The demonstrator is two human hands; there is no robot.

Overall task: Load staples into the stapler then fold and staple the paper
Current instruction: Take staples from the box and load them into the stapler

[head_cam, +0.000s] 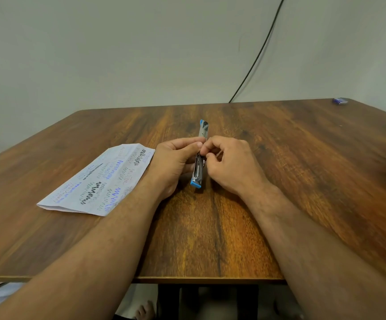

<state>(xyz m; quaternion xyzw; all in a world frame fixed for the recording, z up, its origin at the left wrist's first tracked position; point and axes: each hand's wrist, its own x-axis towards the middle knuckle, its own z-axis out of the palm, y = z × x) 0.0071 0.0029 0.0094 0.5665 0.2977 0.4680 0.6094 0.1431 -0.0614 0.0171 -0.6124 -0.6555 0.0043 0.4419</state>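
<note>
I have the blue-and-metal stapler (200, 155) lying opened out flat along the middle of the wooden table (279, 172), one blue end pointing away from me toward the wall and the other blue end nearest me. My left hand (175, 160) wraps the stapler's left side, thumb laid across the top of the metal channel and fingers curled underneath it. My right hand (227, 162) comes in from the stapler's right side with its fingers curled and the fingertips pinched together at the channel, right against my left thumb; I cannot tell whether a strip of staples sits between those fingertips, since they cover that spot.

Left of the stapler, just beside my left wrist, lies the folded paper (99, 179), a white sheet covered in black, blue and red zigzag scribbles, flat on the table with its folded edge toward me. Far to the right of the stapler, at the table's back corner, rests a small blue box (340, 101). Behind the stapler a black cable (260, 51) runs down the pale wall to the table's back edge.
</note>
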